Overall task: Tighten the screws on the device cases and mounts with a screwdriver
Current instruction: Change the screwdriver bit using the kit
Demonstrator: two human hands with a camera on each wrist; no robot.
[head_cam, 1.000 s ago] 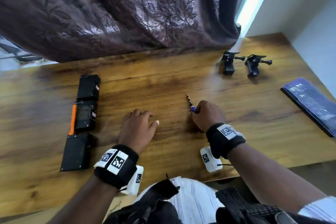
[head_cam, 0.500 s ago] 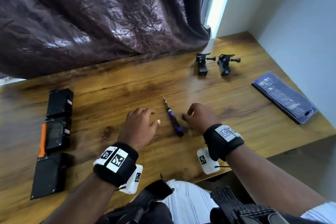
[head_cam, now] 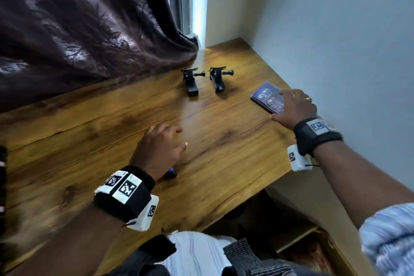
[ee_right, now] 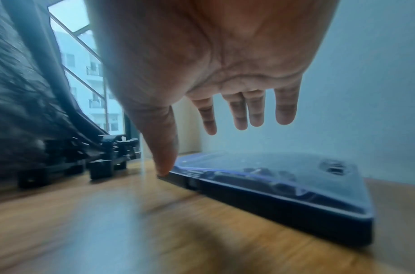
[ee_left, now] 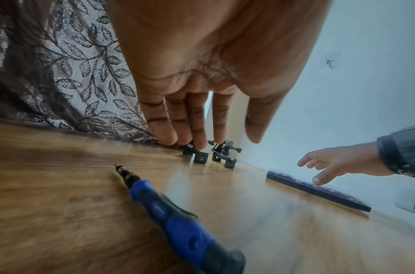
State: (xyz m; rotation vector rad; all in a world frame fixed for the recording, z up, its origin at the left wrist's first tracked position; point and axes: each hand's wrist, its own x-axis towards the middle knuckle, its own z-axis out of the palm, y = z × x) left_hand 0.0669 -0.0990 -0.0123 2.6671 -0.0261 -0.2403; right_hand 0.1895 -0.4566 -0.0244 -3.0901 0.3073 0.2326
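A dark brown curtain with a leaf pattern (head_cam: 85, 29) hangs along the far edge of the brown wood-grain surface (head_cam: 89, 132) and takes up its far left side. A dark object at the left edge is cut off by the frame and cannot be made out. Near the middle of the front edge, the left hand (head_cam: 160, 148) hovers palm down, its fingers (ee_left: 197, 128) straight and loosely spread, holding nothing. Under that wrist lies the screwdriver with a blue and black ribbed handle (ee_left: 178, 218), flat on the surface, its metal tip aimed toward the far edge; from the head view only its end shows beside the wrist. Toward the far right corner, the two black clamp mounts with thumb screws (head_cam: 203, 82) stand side by side, untouched, just in front of the curtain's hem. Near the right edge lies a flat dark blue case with a clear lid (ee_right: 284, 187). The right hand (head_cam: 293, 107) reaches over it with fingers (ee_right: 248, 109) spread and extended above the lid, the thumb tip touching the case's near corner; no grip has formed. A pale blue-grey wall (head_cam: 336, 40) borders the right edge.
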